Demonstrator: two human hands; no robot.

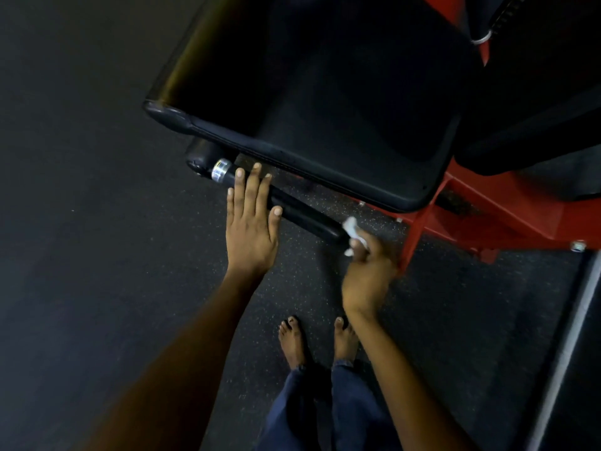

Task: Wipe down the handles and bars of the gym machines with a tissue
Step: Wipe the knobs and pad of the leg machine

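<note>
White tissue (pixel 353 234): bunched, my right hand (pixel 367 275) pinches it against the bar's (pixel 302 213) near end.
Left hand (pixel 250 219): fingers spread flat on the bar, steadying.
Technique: I'd wrap the tissue round and slide along.

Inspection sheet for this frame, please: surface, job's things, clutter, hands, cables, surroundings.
Surface: dark speckled rubber floor.
Job's things: black handle bar with a silver collar, below the black seat pad; white tissue at the bar's right end.
Clutter: nothing seen.
Hands: left hand flat, fingers straight, over the bar; right hand pinches the tissue.
Cables: possibly a chain or cable at the top right, too dark to tell.
Surroundings: red machine frame; the person's bare feet.
</note>
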